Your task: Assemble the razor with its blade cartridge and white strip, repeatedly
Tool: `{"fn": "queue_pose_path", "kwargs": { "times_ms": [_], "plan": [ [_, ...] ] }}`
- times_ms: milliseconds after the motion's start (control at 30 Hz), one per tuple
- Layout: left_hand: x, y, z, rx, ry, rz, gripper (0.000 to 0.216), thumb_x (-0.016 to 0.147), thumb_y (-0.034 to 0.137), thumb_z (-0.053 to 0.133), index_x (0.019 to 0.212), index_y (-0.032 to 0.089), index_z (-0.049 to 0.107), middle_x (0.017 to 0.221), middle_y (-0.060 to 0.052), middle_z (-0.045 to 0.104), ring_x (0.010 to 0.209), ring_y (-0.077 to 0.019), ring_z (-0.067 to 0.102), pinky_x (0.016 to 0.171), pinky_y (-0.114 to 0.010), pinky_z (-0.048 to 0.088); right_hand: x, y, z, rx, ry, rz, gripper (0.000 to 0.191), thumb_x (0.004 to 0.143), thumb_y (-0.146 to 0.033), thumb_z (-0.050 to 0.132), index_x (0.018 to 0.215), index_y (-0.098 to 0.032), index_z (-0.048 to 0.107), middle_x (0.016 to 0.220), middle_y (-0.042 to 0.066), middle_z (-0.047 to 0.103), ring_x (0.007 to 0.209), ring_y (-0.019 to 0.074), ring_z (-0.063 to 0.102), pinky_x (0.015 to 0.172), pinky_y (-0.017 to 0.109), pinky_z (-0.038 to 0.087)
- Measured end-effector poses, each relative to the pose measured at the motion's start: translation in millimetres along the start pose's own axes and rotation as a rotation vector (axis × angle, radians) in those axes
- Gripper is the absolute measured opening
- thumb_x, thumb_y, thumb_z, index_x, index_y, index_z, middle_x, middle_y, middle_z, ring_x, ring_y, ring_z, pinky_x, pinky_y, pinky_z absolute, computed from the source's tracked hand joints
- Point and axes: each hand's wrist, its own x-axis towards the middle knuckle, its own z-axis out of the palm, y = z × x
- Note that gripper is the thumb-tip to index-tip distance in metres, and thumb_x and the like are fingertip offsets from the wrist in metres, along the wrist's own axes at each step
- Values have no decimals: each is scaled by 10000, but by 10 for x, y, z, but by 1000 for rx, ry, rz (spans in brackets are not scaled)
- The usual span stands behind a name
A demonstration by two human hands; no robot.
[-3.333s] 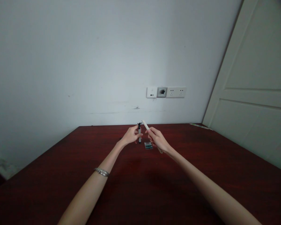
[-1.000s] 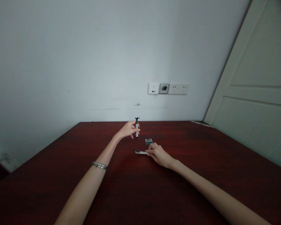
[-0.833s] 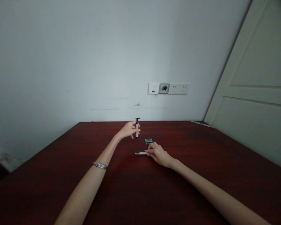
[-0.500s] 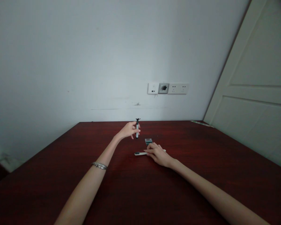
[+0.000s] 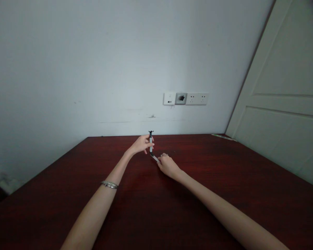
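My left hand (image 5: pixel 142 143) is closed around the white handle of a razor (image 5: pixel 151 144), held upright over the dark red table (image 5: pixel 146 208). The razor's black T-shaped head points up and its lower end is black. Pinched in my right hand (image 5: pixel 168 165) is a slim white toothbrush (image 5: pixel 155 158), tilted up to the left. Its dark tip meets or nearly meets the razor's bottom end; contact is hard to tell. The small clear-and-teal case seen earlier is mostly or wholly hidden behind my right hand.
A pale wall (image 5: pixel 120 69) with several sockets (image 5: pixel 197 99) stands behind the table. A white panelled door (image 5: pixel 284 104) leans in on the right, near a thin strip (image 5: pixel 223 137) at the table's back corner.
My right hand has lifted the toothbrush from the table and swung its dark end up to the razor's lower end. My left hand has barely moved.
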Motion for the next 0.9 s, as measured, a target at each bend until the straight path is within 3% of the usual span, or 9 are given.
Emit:
{"fn": "queue_pose_path", "kwargs": {
  "times_ms": [267, 467, 700, 900],
  "plan": [
    [-9, 31, 26, -1, -1, -24, 182, 751, 157, 565, 909, 130, 480, 673, -59, 644, 541, -149, 620, 358, -192, 471, 75, -211, 133, -104, 42, 57, 312, 819, -142, 399, 1050, -51, 587, 947, 203, 622, 825, 255, 632, 673, 316, 471],
    [-5, 17, 37, -9, -3, -41, 205, 742, 162, 583, 918, 128, 484, 678, -62, 650, 561, -156, 632, 361, -183, 469, 84, -291, 112, -152, -21, 91, 288, 806, -153, 419, 912, -67, 673, 886, 213, 656, 829, 272, 646, 677, 332, 490],
    [-2, -25, 42, -5, -9, -45, 223, 742, 183, 595, 931, 130, 489, 687, -64, 656, 561, -152, 632, 363, -178, 467, 55, -366, 98, -150, -33, 91, 318, 821, -195, 407, 905, -85, 693, 899, 221, 664, 844, 287, 648, 684, 361, 493],
    [0, -51, 49, 1, 3, -37, 216, 739, 187, 602, 913, 127, 488, 678, -53, 643, 555, -145, 629, 365, -163, 460, 106, -164, -160, -138, 0, 122, 332, 819, -260, 412, 913, -104, 690, 897, 202, 669, 845, 286, 647, 685, 350, 483]
  ]
}}
